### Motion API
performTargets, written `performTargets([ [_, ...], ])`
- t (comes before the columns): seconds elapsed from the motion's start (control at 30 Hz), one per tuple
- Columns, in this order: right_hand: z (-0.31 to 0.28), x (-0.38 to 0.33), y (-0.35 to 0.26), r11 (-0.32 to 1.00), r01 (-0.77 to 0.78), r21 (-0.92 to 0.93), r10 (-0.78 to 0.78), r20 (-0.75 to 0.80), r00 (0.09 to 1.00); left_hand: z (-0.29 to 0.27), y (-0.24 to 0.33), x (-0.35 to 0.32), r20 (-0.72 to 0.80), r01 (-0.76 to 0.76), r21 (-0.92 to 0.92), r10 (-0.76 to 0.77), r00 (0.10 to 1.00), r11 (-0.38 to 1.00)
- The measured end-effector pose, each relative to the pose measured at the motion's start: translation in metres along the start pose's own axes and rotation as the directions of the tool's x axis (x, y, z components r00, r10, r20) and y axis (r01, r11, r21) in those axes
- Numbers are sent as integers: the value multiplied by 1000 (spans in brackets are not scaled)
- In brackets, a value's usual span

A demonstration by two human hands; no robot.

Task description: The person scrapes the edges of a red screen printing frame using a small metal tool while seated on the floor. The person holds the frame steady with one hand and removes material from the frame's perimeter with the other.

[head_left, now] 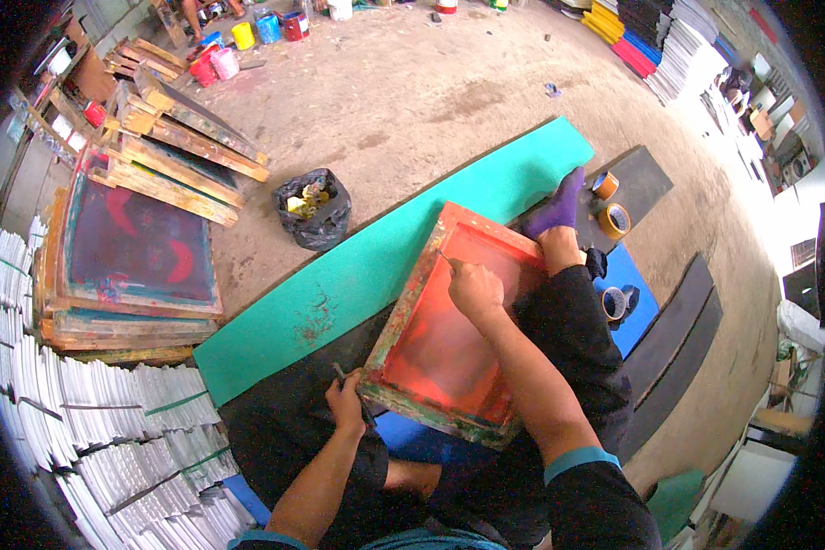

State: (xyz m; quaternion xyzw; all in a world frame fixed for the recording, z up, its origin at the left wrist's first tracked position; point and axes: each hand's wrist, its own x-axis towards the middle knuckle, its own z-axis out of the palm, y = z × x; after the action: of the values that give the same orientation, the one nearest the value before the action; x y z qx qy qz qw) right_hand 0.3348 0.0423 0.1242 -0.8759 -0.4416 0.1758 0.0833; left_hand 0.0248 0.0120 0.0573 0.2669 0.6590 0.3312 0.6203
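**Layout: screen frame (445,357) centre, frame stack (142,243) left, tape right**

Frame sits before the person, overlapping the long mat (390,252); right hand (477,291) over it, left hand (344,403) by its near-left corner. Plastic bag (325,229) on floor (403,73) behind mat, scraps (307,199) inside. Strapped sheet bundles (110,417) near left; frame stack just behind them. Buckets (243,37) far left. Tape rolls (605,186) right of foot (559,211). Flat strips (674,330) further right. Sheet piles (674,55) far right.
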Motion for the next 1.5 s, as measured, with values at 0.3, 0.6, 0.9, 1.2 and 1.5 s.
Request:
performTargets([
  [0.3, -10, -4, -18, 997, -74, 23, 73, 23, 997, -8, -16, 13, 59, 0, -33, 2, 998, 999],
  [0.6, -1, -6, -10, 992, -93, 82, 97, -35, 995, -8, -16, 13, 65, -9, -21, 11, 998, 1000],
  [0.9, 2, -6, -10, 995, -78, 64, 80, -31, 996, -3, -11, 10, -11, 7, -21, -7, 1000, 1000],
  [1.2, 13, 15, 17, 992, -46, 122, 69, -199, 977, 0, -12, 9, -8, 12, -45, -13, 1000, 999],
  [1.5, 17, 43, 38, 994, 95, 56, -82, -208, 975, -8, -13, 12, 34, 18, -13, -17, 999, 1000],
])
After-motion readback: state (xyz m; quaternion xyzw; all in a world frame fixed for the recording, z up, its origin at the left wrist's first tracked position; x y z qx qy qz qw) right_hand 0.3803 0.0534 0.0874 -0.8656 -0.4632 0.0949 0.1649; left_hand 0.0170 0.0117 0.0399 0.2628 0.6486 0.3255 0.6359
